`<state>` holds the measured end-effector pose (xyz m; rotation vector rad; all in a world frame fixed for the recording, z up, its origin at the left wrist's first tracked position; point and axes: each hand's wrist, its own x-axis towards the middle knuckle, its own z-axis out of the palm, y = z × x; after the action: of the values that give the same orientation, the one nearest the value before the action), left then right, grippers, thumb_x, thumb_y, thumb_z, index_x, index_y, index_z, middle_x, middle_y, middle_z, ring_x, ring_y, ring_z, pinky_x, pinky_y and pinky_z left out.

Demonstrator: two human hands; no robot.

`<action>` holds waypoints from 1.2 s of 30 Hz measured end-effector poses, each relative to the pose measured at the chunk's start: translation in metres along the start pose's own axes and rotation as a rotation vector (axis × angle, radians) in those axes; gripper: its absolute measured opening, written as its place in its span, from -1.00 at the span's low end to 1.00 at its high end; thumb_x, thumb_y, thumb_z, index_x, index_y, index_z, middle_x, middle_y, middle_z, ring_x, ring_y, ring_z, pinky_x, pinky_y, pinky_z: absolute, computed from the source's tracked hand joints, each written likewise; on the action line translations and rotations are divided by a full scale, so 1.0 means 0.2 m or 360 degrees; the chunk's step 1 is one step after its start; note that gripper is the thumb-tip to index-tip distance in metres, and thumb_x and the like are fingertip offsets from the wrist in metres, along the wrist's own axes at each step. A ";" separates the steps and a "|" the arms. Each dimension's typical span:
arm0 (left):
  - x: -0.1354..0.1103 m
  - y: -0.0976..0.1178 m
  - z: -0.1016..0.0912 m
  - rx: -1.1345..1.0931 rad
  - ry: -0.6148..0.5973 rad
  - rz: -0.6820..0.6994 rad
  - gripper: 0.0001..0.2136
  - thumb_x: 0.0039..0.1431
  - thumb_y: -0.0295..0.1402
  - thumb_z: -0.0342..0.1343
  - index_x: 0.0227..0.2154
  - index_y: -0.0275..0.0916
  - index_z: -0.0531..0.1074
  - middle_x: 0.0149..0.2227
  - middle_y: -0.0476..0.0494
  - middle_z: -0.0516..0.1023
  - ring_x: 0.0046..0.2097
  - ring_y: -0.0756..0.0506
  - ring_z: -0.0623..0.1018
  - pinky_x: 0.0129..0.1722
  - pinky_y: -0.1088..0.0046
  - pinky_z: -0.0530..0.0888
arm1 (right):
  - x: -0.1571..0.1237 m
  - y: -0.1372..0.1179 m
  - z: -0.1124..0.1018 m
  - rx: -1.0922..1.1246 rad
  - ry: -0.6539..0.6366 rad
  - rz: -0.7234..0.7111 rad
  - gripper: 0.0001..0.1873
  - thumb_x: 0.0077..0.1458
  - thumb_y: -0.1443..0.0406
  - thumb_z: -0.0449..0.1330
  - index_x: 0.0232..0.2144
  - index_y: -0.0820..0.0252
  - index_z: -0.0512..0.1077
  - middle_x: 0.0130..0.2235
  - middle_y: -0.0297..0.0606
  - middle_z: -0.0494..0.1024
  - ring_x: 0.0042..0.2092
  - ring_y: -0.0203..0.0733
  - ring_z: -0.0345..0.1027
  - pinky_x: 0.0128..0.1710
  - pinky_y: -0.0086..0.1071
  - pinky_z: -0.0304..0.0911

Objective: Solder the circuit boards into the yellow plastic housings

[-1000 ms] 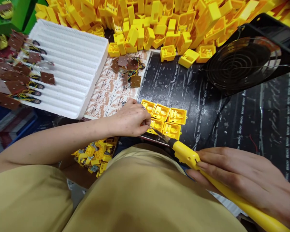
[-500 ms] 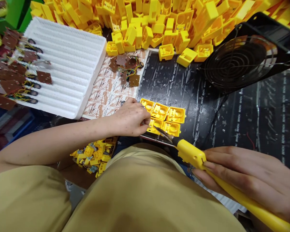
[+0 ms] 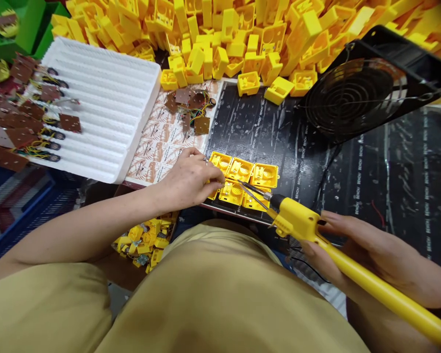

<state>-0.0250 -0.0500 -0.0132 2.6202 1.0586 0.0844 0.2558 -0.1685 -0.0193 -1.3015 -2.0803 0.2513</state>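
Two short rows of open yellow plastic housings (image 3: 240, 169) lie on the black bench near its front edge. My left hand (image 3: 193, 179) rests at their left end, its fingers bent and pressed together over the nearest housings. Whatever sits between those fingertips is hidden. In my right hand (image 3: 375, 255) is a yellow soldering iron (image 3: 297, 215), gripped around its body and pointing left. Its dark tip and a thin second prong reach over the housings, close to the left fingertips; contact cannot be made out.
A heap of yellow housings (image 3: 206, 39) fills the back. A black fan (image 3: 356, 98) stands at right. Brown circuit boards with wires (image 3: 198, 110) lie near a white foam tray (image 3: 103, 113), which carries more boards. A container of yellow parts (image 3: 147, 240) is below the bench edge.
My right hand has turned the soldering iron, bringing its second prong into sight and its tip further over the housings. The left hand and the housings appear slightly further left.
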 end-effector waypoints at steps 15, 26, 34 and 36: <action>0.08 0.00 0.02 0.0080 -0.0033 0.0040 -0.81 0.16 -0.40 0.03 -0.44 -0.20 0.55 -0.43 -0.07 0.61 -0.28 -0.11 0.48 -0.06 0.21 0.22 | 0.07 -0.11 0.06 0.0025 0.0001 -0.0174 -0.79 0.32 0.31 0.12 -0.39 0.20 0.43 -0.44 -0.25 0.55 -0.44 -0.31 0.50 -0.42 -0.52 0.48; 0.09 0.01 0.03 0.0119 -0.0034 0.0068 -0.81 0.15 -0.41 0.03 -0.48 -0.21 0.53 -0.48 -0.10 0.56 -0.30 -0.12 0.47 -0.15 0.24 0.23 | 0.12 -0.12 0.02 -0.0016 -0.0039 -0.0463 -0.89 0.19 0.42 0.28 -0.33 0.25 0.38 -0.40 -0.23 0.58 -0.36 -0.33 0.51 -0.31 -0.52 0.48; 0.10 0.01 0.02 0.0106 -0.0059 0.0075 -0.81 0.16 -0.41 0.05 -0.48 -0.22 0.53 -0.48 -0.09 0.57 -0.29 -0.12 0.47 -0.16 0.26 0.23 | 0.13 -0.07 -0.05 -0.0037 -0.0126 -0.0370 -0.87 0.30 0.35 0.14 -0.35 0.12 0.39 -0.43 -0.32 0.56 -0.48 -0.35 0.46 -0.49 -0.56 0.43; 0.10 0.01 0.02 0.0107 -0.0068 0.0070 -0.82 0.17 -0.41 0.05 -0.47 -0.22 0.53 -0.48 -0.08 0.58 -0.29 -0.11 0.47 -0.16 0.27 0.23 | 0.09 -0.05 -0.06 0.0071 -0.0085 -0.0323 -0.95 0.24 0.34 0.22 -0.27 0.05 0.43 -0.39 -0.34 0.57 -0.49 -0.33 0.45 -0.57 -0.53 0.40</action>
<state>-0.0087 -0.0391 -0.0176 2.6930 1.0067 0.0028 0.2505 -0.1596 0.0017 -1.0584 -2.2201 0.2431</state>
